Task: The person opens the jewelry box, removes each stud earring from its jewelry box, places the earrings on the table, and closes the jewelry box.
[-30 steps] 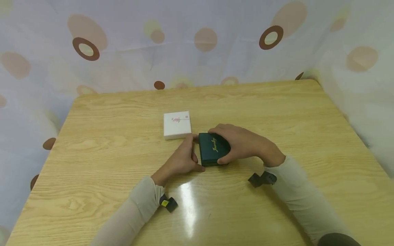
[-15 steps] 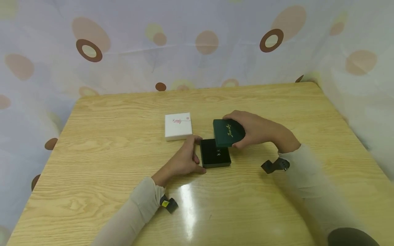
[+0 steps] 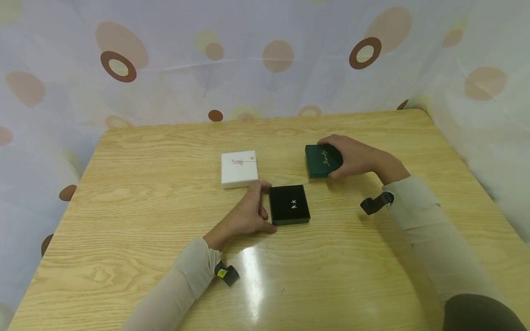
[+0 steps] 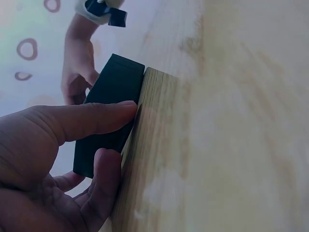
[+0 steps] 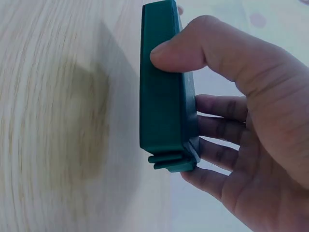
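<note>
Our right hand (image 3: 353,156) grips the green lid (image 3: 318,162) just above the table (image 3: 157,202); our left hand (image 3: 245,214) has thumb and fingers hugging the open box (image 3: 291,221) down there. If that left grip jerks, we'd probably spill those two tiny stars (image 3: 294,207).

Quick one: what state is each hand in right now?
Left hand: holding the dark box base at its left side.
Right hand: gripping the green lid, apart from the base.
</note>
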### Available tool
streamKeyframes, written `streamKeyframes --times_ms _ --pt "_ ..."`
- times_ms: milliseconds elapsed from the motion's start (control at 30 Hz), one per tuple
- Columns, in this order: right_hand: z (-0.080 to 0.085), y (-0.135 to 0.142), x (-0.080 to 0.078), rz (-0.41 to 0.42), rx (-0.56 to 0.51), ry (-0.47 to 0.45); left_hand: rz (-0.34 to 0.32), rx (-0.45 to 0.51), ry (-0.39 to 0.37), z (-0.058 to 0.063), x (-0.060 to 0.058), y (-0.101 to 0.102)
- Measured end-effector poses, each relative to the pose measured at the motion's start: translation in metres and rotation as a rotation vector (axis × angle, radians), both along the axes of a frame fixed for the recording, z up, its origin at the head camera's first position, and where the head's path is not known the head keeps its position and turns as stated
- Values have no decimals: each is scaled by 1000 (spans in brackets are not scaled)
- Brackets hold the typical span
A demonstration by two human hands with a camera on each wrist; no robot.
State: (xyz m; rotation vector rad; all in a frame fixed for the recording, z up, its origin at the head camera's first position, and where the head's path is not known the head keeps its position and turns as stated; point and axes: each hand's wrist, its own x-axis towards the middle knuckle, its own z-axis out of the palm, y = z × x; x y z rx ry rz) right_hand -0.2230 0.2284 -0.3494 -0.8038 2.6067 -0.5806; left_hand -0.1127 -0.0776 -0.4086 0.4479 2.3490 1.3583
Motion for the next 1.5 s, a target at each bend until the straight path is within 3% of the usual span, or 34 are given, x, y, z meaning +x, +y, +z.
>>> streamKeyframes --times_ms 667,967,1100,1267,1500 --pt "-36 22 -26 -75 -39 -60 -8 -19 -1 -2 0 0" --pt "-36 22 -26 -73 -51 -69 -19 -16 8 0 0 -1" --pt "-31 20 -22 -76 -53 -31 -23 -19 6 -1 1 -2" --pt "-16 5 -7 -61 -91 92 -23 -16 15 -1 1 -3" --pt "-2 -29 29 88 -154 277 -12 -20 12 1 1 -4"
